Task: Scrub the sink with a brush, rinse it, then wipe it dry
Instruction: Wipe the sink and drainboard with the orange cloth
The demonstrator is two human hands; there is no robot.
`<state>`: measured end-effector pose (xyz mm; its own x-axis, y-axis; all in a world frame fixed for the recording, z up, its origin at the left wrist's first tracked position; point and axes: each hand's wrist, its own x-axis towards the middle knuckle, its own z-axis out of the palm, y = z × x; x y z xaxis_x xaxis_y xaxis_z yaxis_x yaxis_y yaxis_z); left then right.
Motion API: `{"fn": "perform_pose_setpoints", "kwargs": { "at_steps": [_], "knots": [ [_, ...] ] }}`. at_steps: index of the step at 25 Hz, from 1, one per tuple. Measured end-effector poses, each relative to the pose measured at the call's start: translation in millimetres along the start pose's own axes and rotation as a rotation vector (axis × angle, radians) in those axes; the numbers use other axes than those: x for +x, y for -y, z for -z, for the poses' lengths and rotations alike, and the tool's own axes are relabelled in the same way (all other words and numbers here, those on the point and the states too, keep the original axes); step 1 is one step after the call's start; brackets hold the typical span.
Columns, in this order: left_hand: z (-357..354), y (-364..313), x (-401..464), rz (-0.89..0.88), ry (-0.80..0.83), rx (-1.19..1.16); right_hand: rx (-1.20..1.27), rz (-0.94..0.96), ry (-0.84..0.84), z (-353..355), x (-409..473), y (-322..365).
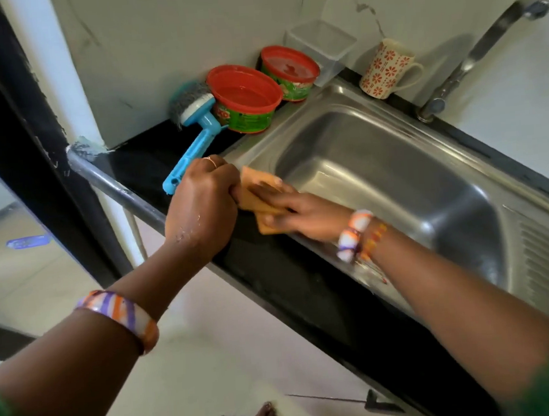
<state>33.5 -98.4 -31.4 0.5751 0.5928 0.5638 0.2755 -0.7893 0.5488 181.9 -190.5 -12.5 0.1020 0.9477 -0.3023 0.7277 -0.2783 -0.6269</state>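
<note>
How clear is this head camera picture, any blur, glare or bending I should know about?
Head view: the right hand and orange cloth are smeared by motion; the left hand is sharper. Soft glare streaks the sink basin, and the tap casts a shadow on the wall. Wide-angle bending curves the counter edge; the blue brush is fairly crisp.

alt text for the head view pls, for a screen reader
Both hands work an orange cloth on the steel sink rim: right hand pressing it flat, left hand pinching its edge. A blue scrub brush lies on the black counter behind.
</note>
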Motion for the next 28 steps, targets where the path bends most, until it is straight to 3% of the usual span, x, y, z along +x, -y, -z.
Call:
{"fn": "perform_pose_setpoints", "kwargs": {
  "at_steps": [5, 8, 10, 13, 16, 20, 23, 28],
  "knots": [
    [3, -1, 1, -0.016, 0.031, 0.035, 0.072, -0.05, -0.132, -11, -9, 1],
    [5, -4, -1, -0.015, 0.031, 0.029, 0.053, -0.088, -0.137, -6, -89, -17],
    [5, -4, -2, -0.012, 0.027, 0.019, 0.078, -0.193, -0.092, 2, -159, -37],
    [5, -5, -4, -0.006, 0.014, 0.015, 0.209, -0.339, -0.155, 7, -228, -45],
    [6, -8, -4, 0.009, 0.024, 0.025, 0.259, -0.373, -0.245, 3, -208, -36],
    [7, -9, -2, -0.004, 0.061, 0.056, 0.118, -0.176, -0.292, -12, -99, -9],
    [7, -32, -9, 0.05, 0.005, 0.032, 0.027, -0.158, -0.313, -16, -47, 6],
    [-17, -108, -45, -0.191, 0.105, -0.086, 0.046, -0.252, -0.325, -15, -133, -28]
  ]
}}
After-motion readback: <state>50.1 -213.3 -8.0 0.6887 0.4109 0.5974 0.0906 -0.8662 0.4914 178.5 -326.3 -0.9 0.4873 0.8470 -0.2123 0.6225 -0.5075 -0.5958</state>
